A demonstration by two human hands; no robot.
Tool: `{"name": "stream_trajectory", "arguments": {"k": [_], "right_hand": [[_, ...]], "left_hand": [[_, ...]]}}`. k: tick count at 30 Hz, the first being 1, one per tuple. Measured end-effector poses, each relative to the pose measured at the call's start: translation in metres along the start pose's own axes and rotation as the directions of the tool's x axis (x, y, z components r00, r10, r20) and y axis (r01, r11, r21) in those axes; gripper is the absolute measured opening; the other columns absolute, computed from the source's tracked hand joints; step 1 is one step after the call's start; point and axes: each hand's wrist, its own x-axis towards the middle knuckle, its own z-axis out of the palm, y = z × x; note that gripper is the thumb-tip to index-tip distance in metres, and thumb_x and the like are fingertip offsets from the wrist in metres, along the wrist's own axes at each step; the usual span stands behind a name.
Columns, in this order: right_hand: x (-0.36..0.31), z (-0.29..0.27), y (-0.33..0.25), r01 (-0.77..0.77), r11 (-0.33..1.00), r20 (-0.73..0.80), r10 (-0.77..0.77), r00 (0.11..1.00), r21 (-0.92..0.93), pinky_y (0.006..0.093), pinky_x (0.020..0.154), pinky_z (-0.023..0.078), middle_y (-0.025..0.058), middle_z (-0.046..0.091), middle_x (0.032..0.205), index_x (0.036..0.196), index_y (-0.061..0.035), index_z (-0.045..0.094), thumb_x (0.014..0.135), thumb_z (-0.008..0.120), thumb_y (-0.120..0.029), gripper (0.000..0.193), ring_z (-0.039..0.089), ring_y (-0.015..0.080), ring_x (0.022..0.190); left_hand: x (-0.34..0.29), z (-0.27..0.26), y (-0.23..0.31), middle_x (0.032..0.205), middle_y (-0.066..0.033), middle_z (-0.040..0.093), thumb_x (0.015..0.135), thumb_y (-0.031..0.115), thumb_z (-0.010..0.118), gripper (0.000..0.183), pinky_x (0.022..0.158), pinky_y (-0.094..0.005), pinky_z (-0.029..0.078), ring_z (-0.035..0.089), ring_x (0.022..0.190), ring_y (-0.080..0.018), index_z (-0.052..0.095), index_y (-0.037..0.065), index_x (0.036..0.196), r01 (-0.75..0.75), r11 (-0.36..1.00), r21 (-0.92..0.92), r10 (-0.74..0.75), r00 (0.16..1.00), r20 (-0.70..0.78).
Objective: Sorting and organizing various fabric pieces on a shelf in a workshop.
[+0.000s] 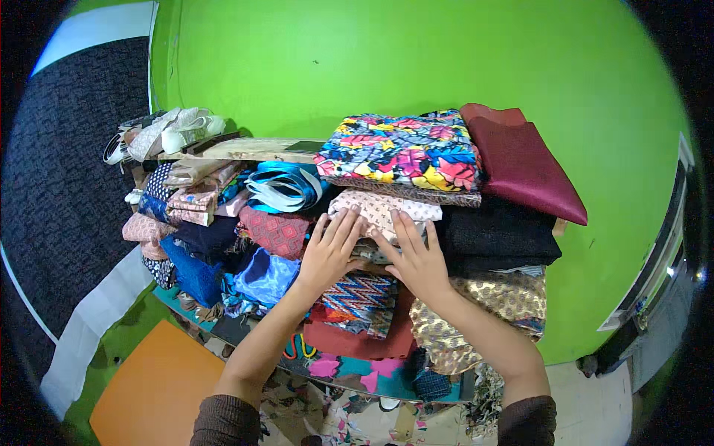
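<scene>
Nearest, pink scraps [323, 366] lie on a teal table surface [359, 368], a zigzag-patterned cloth [363, 297] beyond them. The left hand [327, 259] and right hand [418, 262] have fingers spread — pinching nothing — with fingertips on a pale pink patterned cloth [390, 211], folded beneath and just beyond them. Blue ribbon [285, 187] sits coiled left of it. Farther, a wooden shelf [271, 150] has folded floral fabric [401, 152] at its right.
</scene>
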Motion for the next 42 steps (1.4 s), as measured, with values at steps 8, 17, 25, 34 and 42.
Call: {"name": "stream_trajectory", "arguments": {"k": [8, 17, 25, 34, 42], "right_hand": [[0.030, 0.058, -0.010, -0.040, 0.989, -0.087, 0.027, 0.996, -0.144, 0.0461, 0.101, 0.036, 0.0254, 0.045, 0.134, 0.143, -0.0206, 0.034, 0.088, 0.047, -0.020, 0.056, 0.049, 0.0332, 0.120], [0.041, 0.047, 0.002, 0.028, 0.985, -0.127, -0.050, 0.991, -0.172, 0.0509, 0.101, 0.039, 0.0242, 0.056, 0.115, 0.124, -0.0155, 0.042, 0.088, 0.047, -0.022, 0.036, 0.059, 0.0315, 0.099], [0.036, 0.030, 0.010, 0.127, 0.970, -0.052, -0.140, 0.989, -0.207, 0.0510, 0.104, 0.037, 0.0241, 0.059, 0.109, 0.118, -0.0122, 0.047, 0.087, 0.047, -0.022, 0.033, 0.058, 0.0343, 0.105], [0.028, 0.035, 0.021, 0.116, 0.981, -0.143, -0.138, 0.980, -0.156, 0.0510, 0.107, 0.035, 0.0246, 0.059, 0.109, 0.116, -0.0123, 0.049, 0.085, 0.049, -0.019, 0.032, 0.059, 0.0335, 0.105], [0.016, 0.025, 0.005, 0.059, 0.996, -0.126, -0.068, 0.990, -0.070, 0.0504, 0.105, 0.036, 0.0190, 0.058, 0.116, 0.120, -0.0154, 0.053, 0.084, 0.051, -0.018, 0.036, 0.058, 0.0285, 0.107]], "left_hand": [[0.012, 0.017, -0.038, 0.134, -0.0117, 0.049, 0.084, 0.021, 0.053, 0.051, 0.107, -0.0452, 0.032, 0.044, 0.127, -0.0269, 0.047, 0.009, 0.133, -0.048, 0.975, 0.215, 0.087, 0.980, -0.177], [0.030, 0.000, -0.047, 0.121, -0.0061, 0.054, 0.080, 0.021, 0.056, 0.045, 0.104, -0.0551, 0.033, 0.047, 0.119, -0.0270, 0.055, 0.012, 0.124, -0.215, 0.965, 0.153, 0.232, 0.967, -0.105], [0.028, 0.007, -0.036, 0.121, -0.0100, 0.049, 0.078, 0.025, 0.058, 0.050, 0.103, -0.0526, 0.037, 0.045, 0.117, -0.0368, 0.052, 0.014, 0.127, -0.211, 0.970, 0.123, 0.226, 0.966, -0.127], [0.028, 0.010, -0.024, 0.124, -0.0074, 0.051, 0.081, 0.024, 0.055, 0.051, 0.105, -0.0554, 0.031, 0.050, 0.117, -0.0323, 0.050, 0.016, 0.131, -0.195, 0.961, 0.198, 0.220, 0.969, -0.110], [0.012, 0.003, -0.028, 0.119, -0.0059, 0.054, 0.080, 0.029, 0.057, 0.049, 0.100, -0.0484, 0.037, 0.052, 0.113, -0.0290, 0.052, 0.015, 0.128, -0.188, 0.975, 0.121, 0.203, 0.972, -0.120]]}}
